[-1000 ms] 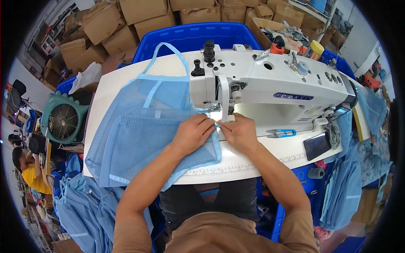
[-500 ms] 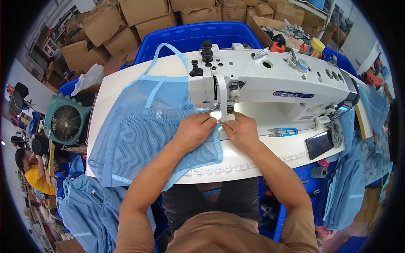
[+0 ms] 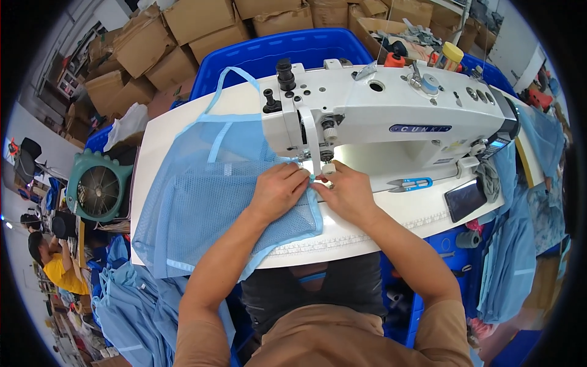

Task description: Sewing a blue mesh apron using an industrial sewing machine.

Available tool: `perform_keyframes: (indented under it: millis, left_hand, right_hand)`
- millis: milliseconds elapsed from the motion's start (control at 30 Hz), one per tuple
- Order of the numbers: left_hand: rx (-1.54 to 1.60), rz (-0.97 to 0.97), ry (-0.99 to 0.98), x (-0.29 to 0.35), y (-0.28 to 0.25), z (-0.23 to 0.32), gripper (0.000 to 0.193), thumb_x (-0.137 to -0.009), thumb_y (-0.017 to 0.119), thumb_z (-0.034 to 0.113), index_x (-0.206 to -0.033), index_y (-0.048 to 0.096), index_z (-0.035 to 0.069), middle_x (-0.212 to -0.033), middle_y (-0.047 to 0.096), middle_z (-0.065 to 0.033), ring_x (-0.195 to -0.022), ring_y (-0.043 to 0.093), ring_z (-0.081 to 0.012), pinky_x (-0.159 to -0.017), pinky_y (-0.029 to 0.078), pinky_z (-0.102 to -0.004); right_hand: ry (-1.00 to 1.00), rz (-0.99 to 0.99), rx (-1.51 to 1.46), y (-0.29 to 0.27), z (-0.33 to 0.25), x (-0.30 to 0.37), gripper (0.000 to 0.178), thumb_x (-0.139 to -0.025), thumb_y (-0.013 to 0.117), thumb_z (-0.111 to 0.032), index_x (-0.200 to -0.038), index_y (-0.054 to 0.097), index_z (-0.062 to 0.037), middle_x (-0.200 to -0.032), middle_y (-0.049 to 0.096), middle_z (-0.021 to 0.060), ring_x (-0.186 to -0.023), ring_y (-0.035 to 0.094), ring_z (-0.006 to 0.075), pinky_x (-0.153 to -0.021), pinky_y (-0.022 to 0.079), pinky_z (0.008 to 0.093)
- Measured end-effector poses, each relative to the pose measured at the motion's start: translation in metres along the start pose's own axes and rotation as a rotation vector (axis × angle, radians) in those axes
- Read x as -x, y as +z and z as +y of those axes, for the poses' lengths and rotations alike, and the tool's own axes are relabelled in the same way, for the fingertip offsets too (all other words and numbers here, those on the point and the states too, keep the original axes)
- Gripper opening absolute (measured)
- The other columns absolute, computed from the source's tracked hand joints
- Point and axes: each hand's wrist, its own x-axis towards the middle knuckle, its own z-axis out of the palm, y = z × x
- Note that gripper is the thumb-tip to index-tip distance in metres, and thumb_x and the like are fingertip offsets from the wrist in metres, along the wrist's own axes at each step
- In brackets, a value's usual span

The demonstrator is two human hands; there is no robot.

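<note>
A light blue mesh piece (image 3: 202,202) with fabric edging and a strap loop lies over the left of the white table, its right border running under the needle area of a white sewing machine (image 3: 391,116). My left hand (image 3: 280,188) rests on the mesh just left of the presser foot, fingers curled and pressing the edging. Close on the other side, my right hand (image 3: 345,188) pinches the light blue edging (image 3: 314,199) near the needle. The fingertips of both hands nearly meet there. Exactly how the edging lies under the foot is hidden.
Blue-handled thread snips (image 3: 411,184) and a dark phone (image 3: 466,199) lie right of my hands. A ruler strip (image 3: 367,235) runs along the table's front. Behind stands a blue bin (image 3: 281,46); a green fan (image 3: 98,185) is at left. Blue garments (image 3: 137,312) hang below left.
The whole view has shifted slightly. My hands stay by the needle, the right one still pinching the edging; the mesh has barely moved.
</note>
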Motion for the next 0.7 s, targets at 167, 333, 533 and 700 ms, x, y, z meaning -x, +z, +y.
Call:
perform_keyframes:
  millis: [167, 333, 533, 700]
  left_hand:
    - [0.058, 0.031, -0.051, -0.002, 0.0, 0.001, 0.018, -0.079, 0.082, 0.009, -0.096, 0.076, 0.009, -0.092, 0.072, -0.0074, -0.082, 0.07, -0.0282, -0.07, 0.059, -0.0396]
    - [0.087, 0.025, -0.057, -0.001, 0.0, 0.002, 0.019, -0.079, 0.082, 0.007, -0.097, 0.076, 0.008, -0.094, 0.073, -0.0089, -0.082, 0.071, -0.0291, -0.07, 0.059, -0.04]
    - [0.056, 0.046, -0.064, -0.001, 0.0, 0.005, 0.019, -0.081, 0.082, 0.007, -0.099, 0.077, 0.008, -0.098, 0.075, -0.0093, -0.084, 0.073, -0.0293, -0.072, 0.06, -0.0397]
    - [0.068, 0.06, -0.069, -0.003, 0.0, 0.005, 0.019, -0.082, 0.08, 0.007, -0.101, 0.076, 0.008, -0.099, 0.075, -0.0091, -0.085, 0.073, -0.0288, -0.072, 0.06, -0.0392]
  right_hand:
    - [0.091, 0.03, -0.097, 0.005, -0.005, 0.004, 0.022, -0.089, 0.078, -0.028, -0.094, 0.079, -0.0071, -0.091, 0.069, 0.007, -0.079, 0.072, 0.0284, -0.068, 0.058, 0.0417]
    - [0.134, 0.051, -0.088, 0.007, -0.008, 0.006, 0.02, -0.09, 0.077, -0.025, -0.094, 0.076, -0.0057, -0.091, 0.069, 0.0082, -0.076, 0.072, 0.0296, -0.066, 0.058, 0.042]
    - [0.133, 0.065, -0.037, 0.012, -0.008, 0.005, 0.015, -0.091, 0.073, -0.02, -0.092, 0.074, -0.0047, -0.091, 0.068, 0.0095, -0.074, 0.071, 0.0312, -0.064, 0.057, 0.0432]
    - [0.132, 0.089, 0.016, 0.012, -0.012, 0.002, 0.016, -0.092, 0.07, -0.018, -0.091, 0.071, -0.0014, -0.092, 0.067, 0.0123, -0.076, 0.071, 0.0335, -0.065, 0.058, 0.0447]
